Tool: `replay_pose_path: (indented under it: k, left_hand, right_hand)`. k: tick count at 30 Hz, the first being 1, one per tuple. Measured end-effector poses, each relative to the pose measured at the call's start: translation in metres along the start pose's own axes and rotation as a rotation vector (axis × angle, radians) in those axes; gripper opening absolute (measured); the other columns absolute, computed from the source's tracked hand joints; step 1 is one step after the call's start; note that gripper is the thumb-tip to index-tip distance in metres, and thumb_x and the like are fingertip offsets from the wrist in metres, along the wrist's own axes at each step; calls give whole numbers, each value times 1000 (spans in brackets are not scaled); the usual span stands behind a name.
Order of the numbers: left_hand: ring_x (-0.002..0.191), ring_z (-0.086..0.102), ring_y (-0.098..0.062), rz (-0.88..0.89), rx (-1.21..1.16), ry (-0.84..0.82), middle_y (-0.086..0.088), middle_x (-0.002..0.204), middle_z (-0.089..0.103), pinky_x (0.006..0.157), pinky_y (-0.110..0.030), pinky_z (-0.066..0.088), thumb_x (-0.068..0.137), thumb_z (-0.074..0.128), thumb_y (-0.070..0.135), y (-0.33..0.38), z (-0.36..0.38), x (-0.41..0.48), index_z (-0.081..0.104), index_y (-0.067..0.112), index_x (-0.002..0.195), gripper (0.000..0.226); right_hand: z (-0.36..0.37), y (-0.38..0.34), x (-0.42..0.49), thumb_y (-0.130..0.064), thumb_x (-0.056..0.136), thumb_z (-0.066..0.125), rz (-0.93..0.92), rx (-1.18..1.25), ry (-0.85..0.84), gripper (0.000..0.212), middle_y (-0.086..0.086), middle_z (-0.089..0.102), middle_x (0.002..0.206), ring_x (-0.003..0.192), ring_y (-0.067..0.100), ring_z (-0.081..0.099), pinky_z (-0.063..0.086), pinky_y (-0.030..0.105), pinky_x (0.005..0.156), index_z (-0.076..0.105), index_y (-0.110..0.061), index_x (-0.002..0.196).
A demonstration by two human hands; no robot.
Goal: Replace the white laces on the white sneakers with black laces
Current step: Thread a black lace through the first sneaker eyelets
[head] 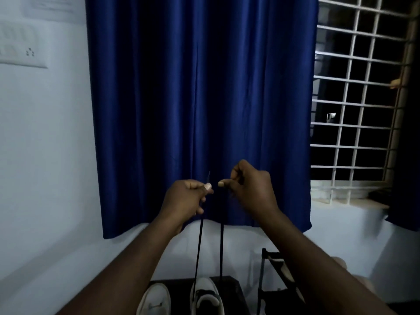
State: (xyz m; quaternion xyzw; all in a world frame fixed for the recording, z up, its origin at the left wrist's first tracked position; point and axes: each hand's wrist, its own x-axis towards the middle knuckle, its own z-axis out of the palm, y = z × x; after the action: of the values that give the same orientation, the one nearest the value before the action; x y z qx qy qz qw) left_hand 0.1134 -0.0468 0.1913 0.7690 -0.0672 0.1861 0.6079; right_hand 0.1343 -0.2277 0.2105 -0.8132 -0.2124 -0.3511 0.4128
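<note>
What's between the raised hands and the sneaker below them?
Head view: only two black lace strands, running from left hand and right hand down to the white sneaker.

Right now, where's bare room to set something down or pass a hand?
Bare: the dark stand between the threaded sneaker and the black rack, and the window ledge. A hand probably fits between the two lace strands. Crowded: the gap to the other sneaker.

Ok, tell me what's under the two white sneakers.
The left sneaker and right sneaker stand on a dark flat surface, visible beside and behind them. The part beneath their soles is covered, so anything there cannot be seen.
</note>
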Motion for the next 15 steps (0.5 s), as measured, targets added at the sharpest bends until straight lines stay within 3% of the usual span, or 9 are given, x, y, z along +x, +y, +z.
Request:
replay_pose_path:
  k: [6, 11, 15]
  left_hand:
    - [60, 69, -11, 44, -57, 53, 3, 87, 76, 58, -24, 56, 95, 74, 26, 7, 3, 7, 76, 21, 99, 6]
    - [63, 72, -13, 30, -89, 44, 2, 88, 78, 57, -23, 53, 94, 75, 27, 6, 5, 10, 77, 21, 102, 10]
    - [63, 70, -13, 40, -118, 40, 1, 87, 78, 56, -23, 54, 96, 73, 25, 13, 6, 11, 78, 20, 97, 7]
  right_hand:
    - [3, -1, 25, -12, 98, 71, -52, 57, -60, 24, -9, 71, 70, 63, 3, 69, 53, 20, 57, 57, -25, 85]
    - [10, 5, 22, 0, 100, 62, 40, 238, -29, 19, 1, 74, 77, 66, 23, 73, 63, 41, 63, 60, -17, 92]
    - [5, 1, 25, -8, 94, 74, 0, 208, 8, 18, 4, 74, 75, 66, 18, 73, 63, 39, 64, 59, -17, 94]
